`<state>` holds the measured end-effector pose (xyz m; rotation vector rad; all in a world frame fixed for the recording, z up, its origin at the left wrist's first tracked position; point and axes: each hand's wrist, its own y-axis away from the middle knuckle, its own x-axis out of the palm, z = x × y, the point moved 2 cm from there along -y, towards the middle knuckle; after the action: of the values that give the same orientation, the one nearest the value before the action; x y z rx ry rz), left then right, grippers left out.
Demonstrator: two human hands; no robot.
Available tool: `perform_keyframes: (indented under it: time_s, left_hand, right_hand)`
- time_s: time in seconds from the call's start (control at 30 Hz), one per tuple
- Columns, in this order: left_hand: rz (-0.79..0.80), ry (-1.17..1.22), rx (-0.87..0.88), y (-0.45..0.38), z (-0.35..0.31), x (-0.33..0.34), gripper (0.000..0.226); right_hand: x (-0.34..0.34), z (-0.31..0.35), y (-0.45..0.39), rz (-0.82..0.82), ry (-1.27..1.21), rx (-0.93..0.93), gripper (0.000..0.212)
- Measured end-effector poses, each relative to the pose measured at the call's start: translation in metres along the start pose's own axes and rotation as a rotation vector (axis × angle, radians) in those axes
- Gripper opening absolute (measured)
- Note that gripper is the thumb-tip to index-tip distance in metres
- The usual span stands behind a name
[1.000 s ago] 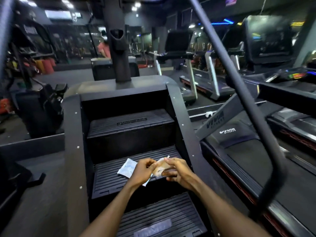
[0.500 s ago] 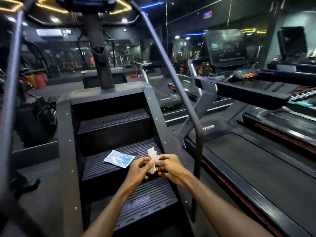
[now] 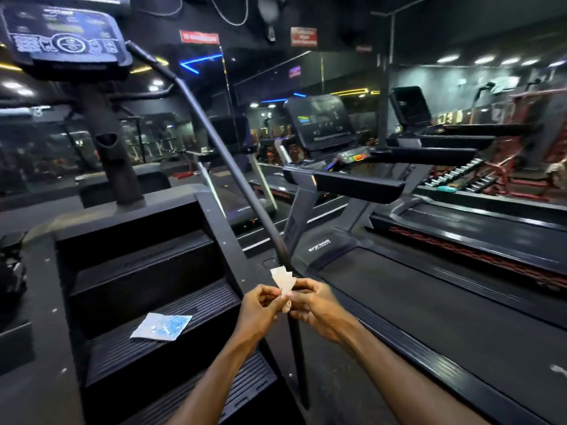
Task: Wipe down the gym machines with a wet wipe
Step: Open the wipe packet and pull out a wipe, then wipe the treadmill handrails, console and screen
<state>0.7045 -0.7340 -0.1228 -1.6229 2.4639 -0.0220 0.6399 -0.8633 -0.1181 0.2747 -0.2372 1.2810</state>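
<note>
Centrally, one folded wet wipe (image 3: pixel 283 282) was held between two hands, in front of the lower stretch of the stair climber's right handrail (image 3: pixel 236 185). The left hand (image 3: pixel 260 312) was seen with thumb and fingertips pinched on the wipe's left edge, the remaining fingers curled; the right hand (image 3: pixel 316 308) was seen with its fingers curled round the wipe's lower part, so that the pale upper end stood fanned above both. One torn blue-and-white wipe sachet (image 3: pixel 162 326) was left lying flat on the ribbed second step from the bottom (image 3: pixel 122 338), well apart from the hands. Four steps could be counted on the stair climber (image 3: pixel 138 271), and one console (image 3: pixel 64 38) was mounted on its post at upper left. Two treadmills were ranged to the right: the nearer one (image 3: pixel 429 302) just beside the handrail, the farther one (image 3: pixel 478 228) beyond it, each fitted with one dark screen. Two red signs (image 3: pixel 199 36) were hung overhead, their wording too blurred to be read.
</note>
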Motion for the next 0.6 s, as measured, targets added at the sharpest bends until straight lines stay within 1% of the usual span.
perform_keyframes:
  time_s: [0.07, 0.17, 0.2, 0.3, 0.37, 0.4, 0.47, 0.53, 0.6]
  left_hand:
    - [0.022, 0.058, -0.019, 0.001, -0.003, 0.02, 0.007]
    - [0.055, 0.134, -0.109, 0.006, -0.001, 0.056, 0.002]
    - [0.059, 0.166, -0.13, 0.006, 0.0, 0.066, 0.001]
    - [0.049, 0.301, -0.201, -0.002, -0.006, 0.098, 0.008]
    - [0.085, 0.397, -0.277, -0.006, -0.012, 0.117, 0.011]
    - [0.132, 0.41, -0.312, -0.009, -0.016, 0.13, 0.013]
    - [0.221, 0.337, -0.328, -0.014, -0.019, 0.159, 0.019]
    - [0.22, 0.274, -0.288, -0.021, -0.022, 0.185, 0.02]
    - [0.163, 0.249, -0.227, -0.035, -0.024, 0.215, 0.02]
  right_hand:
    - [-0.016, 0.0, 0.013, -0.057, 0.025, -0.017, 0.024]
    - [-0.05, 0.001, 0.033, -0.187, 0.052, -0.009, 0.031]
    - [-0.06, 0.002, 0.037, -0.23, 0.038, -0.005, 0.033]
    - [-0.096, 0.013, 0.042, -0.356, -0.076, 0.01, 0.035]
    - [-0.115, 0.02, 0.041, -0.384, -0.145, 0.027, 0.037]
    - [-0.126, 0.024, 0.04, -0.388, -0.167, 0.026, 0.037]
    - [-0.149, 0.032, 0.037, -0.381, -0.199, 0.025, 0.034]
    - [-0.169, 0.042, 0.034, -0.378, -0.225, 0.016, 0.026]
    - [-0.197, 0.056, 0.029, -0.379, -0.195, -0.009, 0.016]
